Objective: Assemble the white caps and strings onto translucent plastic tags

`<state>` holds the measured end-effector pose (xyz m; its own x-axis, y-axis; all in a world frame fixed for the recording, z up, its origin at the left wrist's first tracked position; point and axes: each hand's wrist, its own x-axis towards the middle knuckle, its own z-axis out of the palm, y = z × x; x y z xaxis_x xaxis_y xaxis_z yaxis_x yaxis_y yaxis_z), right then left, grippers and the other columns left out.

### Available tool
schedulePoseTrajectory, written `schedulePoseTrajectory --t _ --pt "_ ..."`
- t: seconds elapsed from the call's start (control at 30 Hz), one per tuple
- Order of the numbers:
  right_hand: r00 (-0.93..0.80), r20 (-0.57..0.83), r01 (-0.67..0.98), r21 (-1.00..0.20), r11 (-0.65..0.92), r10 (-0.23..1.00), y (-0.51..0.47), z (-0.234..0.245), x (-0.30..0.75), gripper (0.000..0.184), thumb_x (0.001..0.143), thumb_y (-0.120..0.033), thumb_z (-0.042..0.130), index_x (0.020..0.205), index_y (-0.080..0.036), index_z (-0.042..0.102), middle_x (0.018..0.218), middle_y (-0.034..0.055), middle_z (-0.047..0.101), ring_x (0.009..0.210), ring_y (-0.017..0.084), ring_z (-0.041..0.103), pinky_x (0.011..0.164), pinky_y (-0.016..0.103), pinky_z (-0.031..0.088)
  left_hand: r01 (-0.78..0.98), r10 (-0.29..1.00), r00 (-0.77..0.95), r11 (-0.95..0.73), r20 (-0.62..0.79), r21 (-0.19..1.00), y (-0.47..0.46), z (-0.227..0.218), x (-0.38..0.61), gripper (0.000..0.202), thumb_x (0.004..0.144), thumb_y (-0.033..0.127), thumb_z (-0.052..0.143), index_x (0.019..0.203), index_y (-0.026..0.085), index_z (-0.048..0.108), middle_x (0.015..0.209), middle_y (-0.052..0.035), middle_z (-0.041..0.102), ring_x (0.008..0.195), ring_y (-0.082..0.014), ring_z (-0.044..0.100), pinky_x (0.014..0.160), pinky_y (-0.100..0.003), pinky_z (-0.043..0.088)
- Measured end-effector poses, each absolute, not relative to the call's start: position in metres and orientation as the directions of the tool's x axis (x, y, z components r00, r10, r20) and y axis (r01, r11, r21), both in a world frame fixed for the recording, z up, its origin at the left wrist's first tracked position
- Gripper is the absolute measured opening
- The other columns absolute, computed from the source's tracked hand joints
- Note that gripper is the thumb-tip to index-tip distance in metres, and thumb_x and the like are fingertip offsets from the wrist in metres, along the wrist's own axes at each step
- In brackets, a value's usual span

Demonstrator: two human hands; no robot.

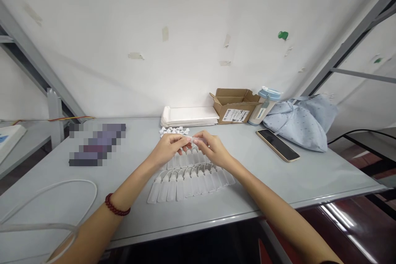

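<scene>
Above the middle of the table, my left hand (pixel 169 147) and my right hand (pixel 213 147) meet with fingertips pinched. Between them is a small translucent white piece (pixel 192 139), mostly covered by the fingers, so its kind is unclear. Under and in front of the hands lie rows of flat, translucent white bottles (pixel 181 187) with narrow necks and thin curved white tubes (pixel 182 170) at their tops. Part of the back row (pixel 188 159) is hidden by my hands. Just behind my left hand sits a heap of small white caps (pixel 182 130).
Along the wall stand a stack of white envelopes (pixel 190 115), an open cardboard box (pixel 236 107) and a blue-lidded cup (pixel 262 105). A phone (pixel 277 145) and a light blue cloth bag (pixel 301 121) lie right. A white cable (pixel 93 189) loops near my left forearm; a blurred-out item (pixel 102 144) lies left.
</scene>
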<state>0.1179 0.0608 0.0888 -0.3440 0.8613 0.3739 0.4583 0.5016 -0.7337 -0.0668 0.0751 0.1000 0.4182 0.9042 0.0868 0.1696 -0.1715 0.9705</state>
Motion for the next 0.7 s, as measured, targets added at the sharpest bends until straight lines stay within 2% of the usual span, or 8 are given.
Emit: schedulePoseTrajectory --t 0.1,0.23,0.33,0.43,0.53,0.63,0.7 --pt "-0.343 0.368 0.429 -0.757 0.492 0.865 0.06 0.091 0.117 0.027 0.093 -0.04 0.042 0.093 -0.016 0.056 0.054 -0.0057 0.047 0.048 0.009 0.044 0.05 0.021 0.035 0.184 0.908 0.411 -0.174 0.085 0.967 0.073 0.103 -0.066 0.036 0.078 0.047 0.057 0.069 0.014 0.067 0.076 -0.0075 0.068 0.063 -0.014 0.057 0.057 -0.026 0.047" --pt "-0.348 0.388 0.468 -0.717 0.516 0.854 0.061 0.091 0.118 0.028 0.093 -0.04 0.042 0.094 -0.016 0.057 0.055 -0.0047 0.049 0.049 0.009 0.044 0.05 0.021 0.035 0.184 0.922 0.386 -0.111 0.032 0.977 0.072 0.102 -0.062 0.04 0.078 0.051 0.056 0.071 0.013 0.067 0.072 -0.0082 0.067 0.063 -0.0155 0.058 0.054 -0.027 0.047" --pt "-0.369 0.423 0.519 -0.645 0.561 0.828 0.063 0.087 0.12 0.027 0.09 -0.041 0.047 0.098 -0.017 0.056 0.06 -0.0032 0.053 0.05 0.01 0.045 0.051 0.022 0.036 0.154 0.925 0.38 -0.078 0.014 0.985 0.073 0.101 -0.062 0.04 0.076 0.051 0.058 0.069 0.013 0.066 0.07 -0.0078 0.066 0.062 -0.0152 0.058 0.054 -0.026 0.046" --pt "-0.379 0.497 0.585 -0.525 0.618 0.781 0.068 0.081 0.122 0.026 0.088 -0.039 0.052 0.101 -0.017 0.054 0.076 0.0031 0.062 0.058 0.012 0.051 0.055 0.024 0.039 0.113 0.953 0.302 -0.023 -0.012 0.993 0.074 0.101 -0.064 0.037 0.074 0.049 0.062 0.067 0.012 0.066 0.068 -0.0062 0.065 0.06 -0.0135 0.057 0.054 -0.025 0.045" --pt "-0.4 0.544 0.635 -0.416 0.651 0.737 0.07 0.077 0.124 0.024 0.091 -0.034 0.046 0.104 -0.016 0.054 0.084 0.008 0.063 0.064 0.015 0.053 0.058 0.026 0.039 0.071 0.966 0.252 0.033 -0.05 0.997 0.074 0.101 -0.065 0.037 0.073 0.048 0.064 0.067 0.012 0.065 0.065 -0.0045 0.063 0.057 -0.0119 0.056 0.053 -0.025 0.044" --pt "-0.423 0.542 0.646 -0.381 0.662 0.726 0.069 0.077 0.125 0.026 0.094 -0.033 0.041 0.105 -0.015 0.054 0.085 0.0096 0.062 0.064 0.016 0.053 0.057 0.027 0.039 0.058 0.961 0.267 0.057 -0.071 0.997 0.074 0.101 -0.066 0.038 0.073 0.049 0.066 0.067 0.011 0.066 0.066 -0.0051 0.064 0.057 -0.0114 0.055 0.055 -0.025 0.044" --pt "-0.422 0.533 0.636 -0.402 0.659 0.733 0.067 0.08 0.125 0.027 0.094 -0.035 0.039 0.103 -0.015 0.055 0.081 0.0084 0.062 0.063 0.016 0.052 0.057 0.027 0.038 0.064 0.958 0.277 0.058 -0.074 0.996 0.074 0.101 -0.065 0.038 0.072 0.049 0.066 0.068 0.011 0.067 0.068 -0.0066 0.066 0.058 -0.0117 0.055 0.055 -0.025 0.044"
